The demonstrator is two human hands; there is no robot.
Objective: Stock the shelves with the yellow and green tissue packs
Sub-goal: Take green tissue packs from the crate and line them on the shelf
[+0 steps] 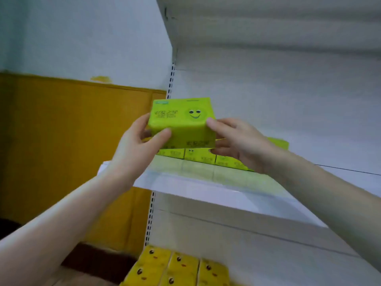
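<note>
Item, far left: ochre wall panel (pixel 61 141) below a pale wall, no stock on it. Item: left hand (pixel 136 145), arm reaching up from the lower left, thumb laid across the near face of a pack and fingers curled round its left end. Item: slotted upright (pixel 170 83) of the white shelving unit, marking the unit's left edge. Item: green tissue pack (pixel 181 122), smiley face printed on top, gripped at both ends and raised above the left end of the middle shelf (pixel 206 188); whether its underside touches the packs beneath cannot be told. Item: yellow tissue packs (pixel 181 269), several side by side on the level below, at the bottom edge of view. Item: row of green packs (pixel 200 156), at least three abreast, set back on the middle shelf directly under the held one, with another green edge showing behind the right wrist. Item: right hand (pixel 239 141), thumb on the pack's upper right edge, fingers wrapped under and behind that end. Status, as judged: yellow stock placed low, a first green layer begun, a second layer apparently starting; white board shows to the right of the row, so a good share of the stocking looks outstanding.
</note>
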